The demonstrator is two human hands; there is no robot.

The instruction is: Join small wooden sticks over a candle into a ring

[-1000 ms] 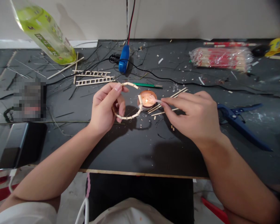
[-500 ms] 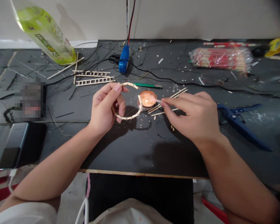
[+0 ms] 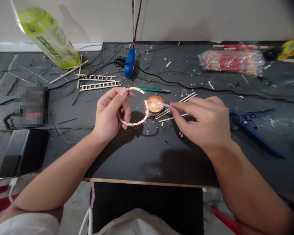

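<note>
My left hand (image 3: pixel 114 107) grips an open ring of short wooden pieces (image 3: pixel 136 123) strung on wire, its gap facing right. Between the thumb and fingers of my right hand (image 3: pixel 201 119) is a thin translucent stick (image 3: pixel 163 104), which looks like a glue stick. The stick's tip is over a small round candle (image 3: pixel 154 97) with a lit flame. One end of the ring is just in front of the candle's left rim. Thin wooden sticks (image 3: pixel 189 97) lie on the table behind my right fingers.
Blue pruning shears (image 3: pixel 254 135) lie to the right. Wrapped wooden sticks (image 3: pixel 231 62) are at the back right. Small wooden ladder frames (image 3: pixel 99 85), a green-handled tool (image 3: pixel 150 89) and a blue device (image 3: pixel 130 62) lie behind my hands. A bottle (image 3: pixel 51 40) stands back left; a power bank (image 3: pixel 30 147) lies near left.
Both hands have barely moved. The candle flame shows as a smaller bright spot, and the stick's tip stays over it.
</note>
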